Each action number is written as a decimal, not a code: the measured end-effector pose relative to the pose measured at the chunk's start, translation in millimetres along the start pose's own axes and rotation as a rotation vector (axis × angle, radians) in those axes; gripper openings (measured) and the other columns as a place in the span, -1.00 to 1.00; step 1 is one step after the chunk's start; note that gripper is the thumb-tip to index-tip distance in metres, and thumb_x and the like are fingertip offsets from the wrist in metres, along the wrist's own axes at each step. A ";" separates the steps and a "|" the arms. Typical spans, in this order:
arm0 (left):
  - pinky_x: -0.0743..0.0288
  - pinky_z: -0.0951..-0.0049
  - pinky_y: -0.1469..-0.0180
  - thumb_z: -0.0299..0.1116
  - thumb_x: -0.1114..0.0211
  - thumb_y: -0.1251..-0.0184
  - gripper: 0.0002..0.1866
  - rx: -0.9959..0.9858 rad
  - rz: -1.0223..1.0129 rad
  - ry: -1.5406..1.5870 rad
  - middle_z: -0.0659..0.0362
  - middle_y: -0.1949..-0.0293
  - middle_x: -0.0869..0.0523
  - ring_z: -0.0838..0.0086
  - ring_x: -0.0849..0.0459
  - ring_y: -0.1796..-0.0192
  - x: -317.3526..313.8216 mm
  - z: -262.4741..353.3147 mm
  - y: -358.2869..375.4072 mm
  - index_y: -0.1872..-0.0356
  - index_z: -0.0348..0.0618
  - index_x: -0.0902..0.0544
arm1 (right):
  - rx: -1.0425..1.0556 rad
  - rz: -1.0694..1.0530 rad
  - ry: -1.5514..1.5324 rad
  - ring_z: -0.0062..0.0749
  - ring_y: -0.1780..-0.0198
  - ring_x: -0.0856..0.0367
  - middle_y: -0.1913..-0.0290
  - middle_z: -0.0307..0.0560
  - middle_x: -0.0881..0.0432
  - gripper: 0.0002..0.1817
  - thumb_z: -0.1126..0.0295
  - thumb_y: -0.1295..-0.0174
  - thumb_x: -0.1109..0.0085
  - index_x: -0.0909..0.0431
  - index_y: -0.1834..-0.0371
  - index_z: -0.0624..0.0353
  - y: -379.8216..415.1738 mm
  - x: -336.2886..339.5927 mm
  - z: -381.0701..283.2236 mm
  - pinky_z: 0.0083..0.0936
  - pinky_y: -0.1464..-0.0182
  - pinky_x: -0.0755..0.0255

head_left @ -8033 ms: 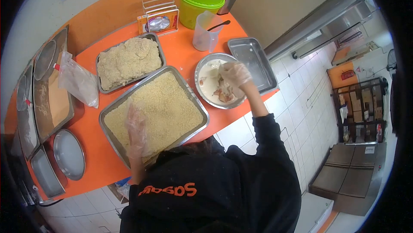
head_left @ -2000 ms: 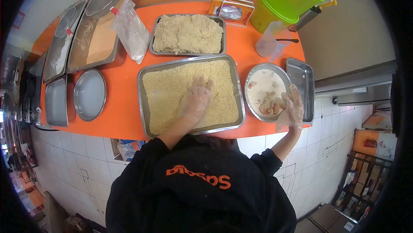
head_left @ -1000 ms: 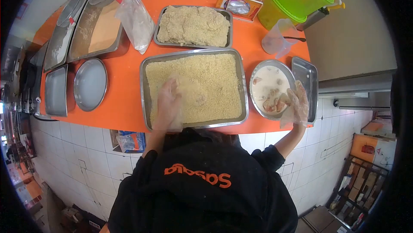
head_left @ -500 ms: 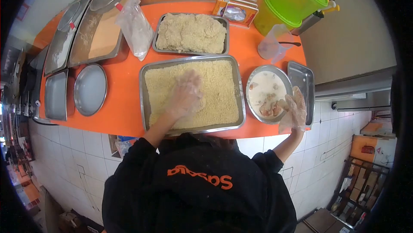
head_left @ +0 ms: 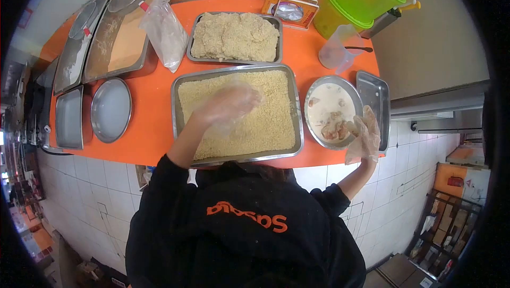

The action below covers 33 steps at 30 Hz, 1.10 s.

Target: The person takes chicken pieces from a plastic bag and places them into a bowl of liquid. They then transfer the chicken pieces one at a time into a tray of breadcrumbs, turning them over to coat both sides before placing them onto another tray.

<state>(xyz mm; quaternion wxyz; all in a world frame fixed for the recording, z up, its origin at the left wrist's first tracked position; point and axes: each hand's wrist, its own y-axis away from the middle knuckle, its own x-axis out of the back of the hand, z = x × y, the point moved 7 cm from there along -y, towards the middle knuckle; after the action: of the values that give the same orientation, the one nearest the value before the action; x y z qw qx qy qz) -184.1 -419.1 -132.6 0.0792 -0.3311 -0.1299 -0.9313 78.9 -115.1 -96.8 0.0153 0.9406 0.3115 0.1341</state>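
My left hand point(head_left: 231, 103), in a clear plastic glove, hovers over or touches the yellowish breadcrumbs point(head_left: 271, 131) in a large metal tray point(head_left: 299, 128). It is a little blurred, with its fingers stretched to the right; nothing shows in it. My right hand point(head_left: 366, 134), gloved too, has its fingers extended beside the rim of a round metal bowl point(head_left: 314, 138). White liquid point(head_left: 326, 102) fills that bowl, with pieces of raw meat point(head_left: 336, 127) partly sunk in it. Under the right hand lies part of a narrow metal tray point(head_left: 373, 94).
Behind the crumbs, a smaller tray point(head_left: 190, 49) holds breaded pieces point(head_left: 236, 35). A bag of powder point(head_left: 166, 35), a round pan point(head_left: 111, 110) and rectangular metal containers point(head_left: 69, 118) stand left. A plastic jug point(head_left: 334, 54) and green tubs point(head_left: 361, 1) are at the back right.
My left hand has lifted from the crumbs and turned, its fingers now pointing right instead of away from me. The right hand stays beside the bowl.
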 end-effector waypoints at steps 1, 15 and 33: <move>-0.35 0.14 -0.36 -0.25 -0.18 -0.37 -0.48 -0.057 0.090 -0.033 0.00 -0.32 -0.52 0.17 -0.54 -0.29 2.3 6.9 4.2 -0.34 -0.12 -0.48 | -0.016 -0.003 0.030 -0.41 -0.01 -0.60 -0.07 -0.08 -0.59 -0.28 0.34 -0.22 -0.39 -0.33 -0.45 0.20 -0.2 -0.8 0.0 -0.47 -0.02 -0.58; 0.03 0.07 -0.55 -0.28 -0.11 -0.34 -0.40 0.101 0.424 -0.466 -0.16 -0.46 -0.29 0.03 -0.18 -0.53 -51.7 -33.3 16.5 -0.37 -0.33 -0.37 | -0.011 -0.043 0.090 -0.41 -0.03 -0.58 -0.06 -0.06 -0.58 -0.28 0.32 -0.22 -0.39 -0.33 -0.45 0.19 -5.2 -7.5 3.5 -0.48 -0.05 -0.53; -0.53 0.21 0.03 -0.39 -0.39 -0.10 -0.51 0.170 0.570 0.140 -0.08 0.08 -0.67 0.07 -0.67 0.05 -15.5 -15.3 65.6 -0.12 -0.17 -0.56 | 0.036 -0.037 0.123 -0.31 -0.15 -0.54 -0.19 -0.01 -0.55 -0.28 0.30 -0.21 -0.37 -0.34 -0.43 0.25 1.6 -4.0 0.3 -0.38 -0.19 -0.46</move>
<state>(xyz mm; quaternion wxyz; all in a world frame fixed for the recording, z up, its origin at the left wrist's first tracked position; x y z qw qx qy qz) -166.0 -485.2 -141.5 0.3733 -0.2813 -0.1034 -0.8780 76.9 -118.8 -97.9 -0.0184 0.9249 0.3315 0.1855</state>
